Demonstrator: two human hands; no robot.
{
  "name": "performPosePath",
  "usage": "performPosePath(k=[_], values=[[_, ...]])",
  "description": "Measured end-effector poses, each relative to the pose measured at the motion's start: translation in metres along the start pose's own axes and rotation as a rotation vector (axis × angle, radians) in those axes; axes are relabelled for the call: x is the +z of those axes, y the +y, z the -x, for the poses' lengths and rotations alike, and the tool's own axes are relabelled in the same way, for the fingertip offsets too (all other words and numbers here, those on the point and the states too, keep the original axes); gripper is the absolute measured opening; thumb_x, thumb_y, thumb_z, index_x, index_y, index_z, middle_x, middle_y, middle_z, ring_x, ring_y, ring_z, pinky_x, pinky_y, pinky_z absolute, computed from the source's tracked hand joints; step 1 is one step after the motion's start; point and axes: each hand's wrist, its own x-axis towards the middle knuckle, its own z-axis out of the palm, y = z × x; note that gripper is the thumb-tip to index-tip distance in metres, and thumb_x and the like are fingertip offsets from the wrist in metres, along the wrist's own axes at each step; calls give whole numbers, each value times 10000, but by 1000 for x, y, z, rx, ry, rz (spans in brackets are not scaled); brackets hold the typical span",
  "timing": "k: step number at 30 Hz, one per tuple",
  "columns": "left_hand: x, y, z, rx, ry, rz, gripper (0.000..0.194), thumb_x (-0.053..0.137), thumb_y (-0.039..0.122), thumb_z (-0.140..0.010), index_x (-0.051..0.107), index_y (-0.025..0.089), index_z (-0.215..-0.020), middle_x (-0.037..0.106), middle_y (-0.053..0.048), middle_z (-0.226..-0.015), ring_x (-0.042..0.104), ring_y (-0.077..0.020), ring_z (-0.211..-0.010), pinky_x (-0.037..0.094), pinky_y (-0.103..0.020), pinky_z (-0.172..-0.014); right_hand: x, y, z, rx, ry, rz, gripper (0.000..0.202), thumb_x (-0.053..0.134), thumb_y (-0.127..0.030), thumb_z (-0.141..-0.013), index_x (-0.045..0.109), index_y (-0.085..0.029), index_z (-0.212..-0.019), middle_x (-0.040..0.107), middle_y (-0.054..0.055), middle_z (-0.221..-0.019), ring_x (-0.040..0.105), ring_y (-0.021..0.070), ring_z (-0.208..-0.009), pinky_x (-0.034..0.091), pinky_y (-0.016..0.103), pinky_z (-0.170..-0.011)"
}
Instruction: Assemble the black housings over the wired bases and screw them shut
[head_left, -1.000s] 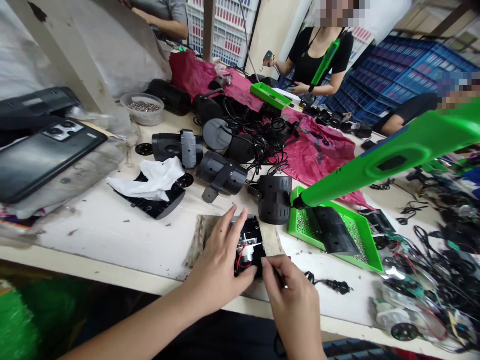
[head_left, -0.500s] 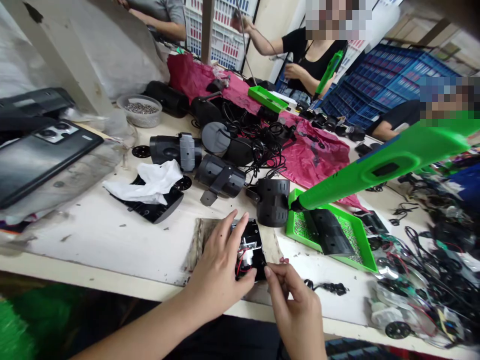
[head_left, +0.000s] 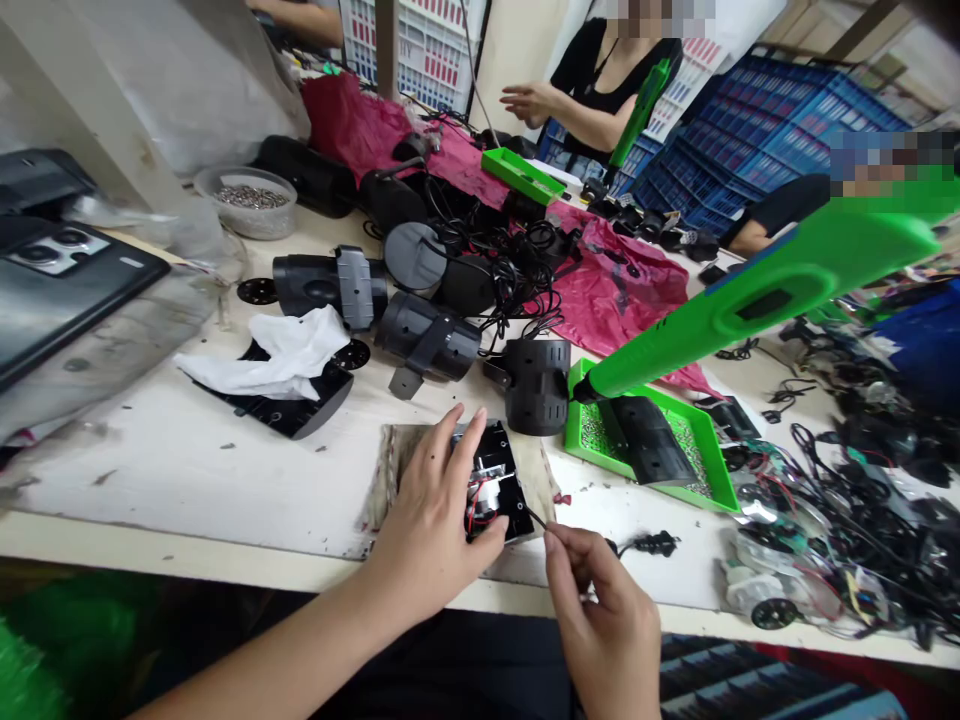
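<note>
My left hand [head_left: 431, 515] steadies an opened black plastic housing [head_left: 510, 480] on a worn cloth pad [head_left: 394, 460], fingers over its left side and thumb at the near edge. Inside the housing sit a silvery-white part [head_left: 486, 492] and red wires, partly covered by the hand. A thin black cable [head_left: 536, 516] runs from the housing's right edge into my right hand [head_left: 604, 600], whose thumb and fingertips are pinched on it. Just beyond the pad stands a black cylindrical housing [head_left: 538, 390].
A green electric screwdriver [head_left: 705, 320] slants over a green tray [head_left: 581, 435] of screws and a curved black cover [head_left: 652, 440]. Left are a white cloth [head_left: 281, 350] and a bowl of screws [head_left: 259, 225]. Tangled cables [head_left: 832, 500] lie right. Across the table is a co-worker [head_left: 600, 90].
My right hand has drawn slightly away from the housing, and the thin cable between them now shows. My left hand keeps its hold. The camera view has shifted a little.
</note>
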Motion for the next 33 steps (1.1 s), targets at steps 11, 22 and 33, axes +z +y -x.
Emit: performPosePath(k=[11,22,33], values=[[2,4,4,42,39,-63,830,562,230,-826,98,222,-1513,176,-146,-1539,208,-340,-1416,308,-545,-1113,2,-12,-7,347,-312,-171,310,470,-483,-873,578,-212,-765,573,-21,-595,514,119,-510,372,220,-527],[5,3,2,46,44,-44,815,555,214,-826,111,228,-1510,166,-151,-1536,205,-339,-1413,327,-540,-1102,14,-13,-12,504,-257,-660,368,593,-528,-797,565,-171,-714,433,-50,-558,353,82,-504,328,196,-480],[4,1,2,51,34,-11,840,572,220,-810,110,234,-1510,177,-146,-1534,205,-337,-1413,309,-543,-1115,7,-6,-8,224,-268,-346,271,499,-405,-902,609,-195,-772,622,0,-669,549,111,-584,424,189,-539]])
